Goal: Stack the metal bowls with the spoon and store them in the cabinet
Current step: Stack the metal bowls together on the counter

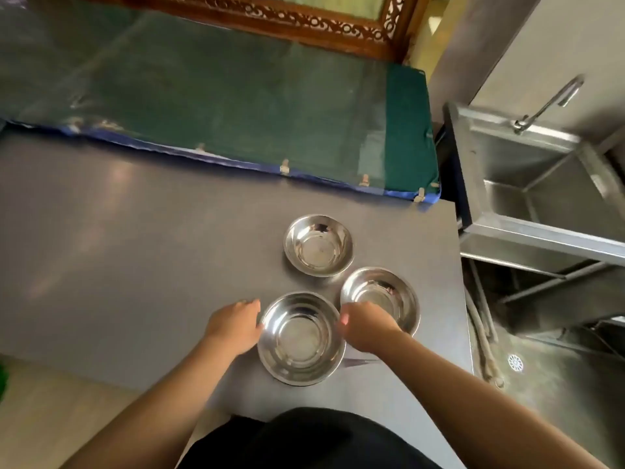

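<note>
Three shiny metal bowls stand upright on the grey table: a far bowl, a right bowl and a near bowl. My left hand lies palm down against the near bowl's left rim, fingers stretched forward. My right hand is curled at the near bowl's right rim, thumb on the edge, and it covers part of the right bowl. A thin metal piece, perhaps the spoon's handle, pokes out under my right forearm; the rest of it is hidden.
A green padded bench with a blue edge runs along the table's far side. To the right stand a steel sink with a tap, and a floor drain below it. The table's right edge is close to the bowls.
</note>
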Action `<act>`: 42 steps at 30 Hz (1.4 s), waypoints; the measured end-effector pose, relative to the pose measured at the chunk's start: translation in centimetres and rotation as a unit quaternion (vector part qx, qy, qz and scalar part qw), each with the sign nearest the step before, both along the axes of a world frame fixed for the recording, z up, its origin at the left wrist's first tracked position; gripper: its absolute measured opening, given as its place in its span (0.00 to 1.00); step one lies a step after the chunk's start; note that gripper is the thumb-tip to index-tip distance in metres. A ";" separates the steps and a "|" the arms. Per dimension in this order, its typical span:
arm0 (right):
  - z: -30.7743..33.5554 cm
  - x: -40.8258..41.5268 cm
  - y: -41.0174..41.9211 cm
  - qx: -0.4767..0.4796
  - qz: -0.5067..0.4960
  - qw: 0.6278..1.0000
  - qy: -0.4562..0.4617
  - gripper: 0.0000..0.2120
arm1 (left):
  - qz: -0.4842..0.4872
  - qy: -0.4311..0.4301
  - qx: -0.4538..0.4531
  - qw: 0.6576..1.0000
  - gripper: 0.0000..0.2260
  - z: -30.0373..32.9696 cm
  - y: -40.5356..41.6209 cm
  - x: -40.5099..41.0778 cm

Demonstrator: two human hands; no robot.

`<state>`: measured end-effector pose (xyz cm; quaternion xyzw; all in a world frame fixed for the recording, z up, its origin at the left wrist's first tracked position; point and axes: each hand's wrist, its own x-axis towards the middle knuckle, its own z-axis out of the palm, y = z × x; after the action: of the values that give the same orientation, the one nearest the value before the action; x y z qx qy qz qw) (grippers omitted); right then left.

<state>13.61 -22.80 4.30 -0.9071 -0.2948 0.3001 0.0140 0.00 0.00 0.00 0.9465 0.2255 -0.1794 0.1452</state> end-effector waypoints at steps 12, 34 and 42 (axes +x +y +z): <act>-4.8 -4.2 -1.8 0.067 -0.231 0.966 0.091 0.10 | -0.029 0.001 -0.078 0.996 0.08 -3.4 -0.6 1.0; -2.0 3.1 5.7 0.282 -0.339 0.883 0.161 0.16 | 0.190 -0.113 -0.211 0.952 0.13 0.5 7.4 5.4; -1.9 7.6 1.1 0.317 -0.412 0.842 0.142 0.13 | 0.223 -0.162 -0.270 0.923 0.09 1.2 6.4 14.0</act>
<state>21.21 -21.73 2.37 -0.8387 0.0325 0.2821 0.4648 13.99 6.43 1.24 0.8129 0.3473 -0.0410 0.4657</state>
